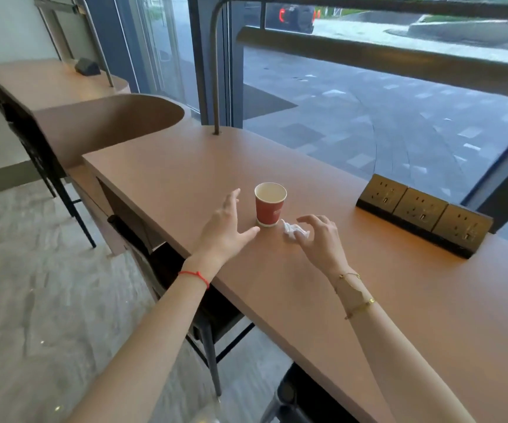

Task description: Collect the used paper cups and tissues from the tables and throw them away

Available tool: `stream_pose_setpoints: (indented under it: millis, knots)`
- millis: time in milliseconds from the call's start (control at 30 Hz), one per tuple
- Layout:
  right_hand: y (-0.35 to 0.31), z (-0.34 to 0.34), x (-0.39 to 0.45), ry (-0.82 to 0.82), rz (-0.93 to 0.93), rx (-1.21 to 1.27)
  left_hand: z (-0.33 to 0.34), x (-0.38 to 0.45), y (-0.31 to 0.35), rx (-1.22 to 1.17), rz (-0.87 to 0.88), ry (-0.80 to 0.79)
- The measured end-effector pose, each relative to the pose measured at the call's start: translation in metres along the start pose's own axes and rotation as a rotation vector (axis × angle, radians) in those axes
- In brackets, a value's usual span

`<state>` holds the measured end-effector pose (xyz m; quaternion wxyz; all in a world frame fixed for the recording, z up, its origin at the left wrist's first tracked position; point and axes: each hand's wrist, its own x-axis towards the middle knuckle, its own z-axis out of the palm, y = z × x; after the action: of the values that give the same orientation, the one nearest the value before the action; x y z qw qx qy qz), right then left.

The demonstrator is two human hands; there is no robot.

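Cup: we note a small red paper cup, upright mid-counter; likely light and crushable, so we'd wrap its mid-wall gently.
Tissue: crumpled white tissue at the cup's 4 o'clock, touching its base; soft, pinch anywhere.
Left hand: at the cup's 9 o'clock, fingers spread, holding nothing.
Right hand: fingers loosely curved over the tissue, not gripping it.
Surface: long brown wooden counter.
Beyond: brass socket strip at 3 o'clock.

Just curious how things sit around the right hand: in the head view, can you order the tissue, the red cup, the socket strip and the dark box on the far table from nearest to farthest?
From the right hand:
1. Tissue, crumpled at its fingertips.
2. Red cup, upright, just left of the tissue.
3. Socket strip, on the right by the window.
4. Dark box, far left on the other table.
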<state>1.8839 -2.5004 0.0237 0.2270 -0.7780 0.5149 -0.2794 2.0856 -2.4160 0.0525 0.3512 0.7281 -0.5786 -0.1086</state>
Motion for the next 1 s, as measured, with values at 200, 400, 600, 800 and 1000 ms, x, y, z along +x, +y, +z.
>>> stream_pose_setpoints:
  millis: [200, 400, 600, 800, 1000]
  knots:
    - [-0.006, 0.028, 0.024, 0.022, 0.099, -0.057, 0.023, 0.063, -0.017, -0.065, 0.032, -0.144]
    - [-0.015, 0.040, 0.026, 0.083, 0.154, -0.124, 0.039, 0.092, -0.027, -0.182, 0.101, -0.229]
    - [-0.026, 0.039, 0.014, 0.157, 0.232, -0.103, 0.037, 0.097, -0.028, -0.281, 0.216, -0.234]
    - [-0.040, 0.021, -0.035, 0.340, 0.327, -0.058, 0.025, 0.073, -0.024, -0.363, 0.343, -0.336]
    - [-0.053, 0.007, -0.128, 0.477, 0.451, -0.063, 0.019, 0.027, -0.007, -0.431, 0.464, -0.478]
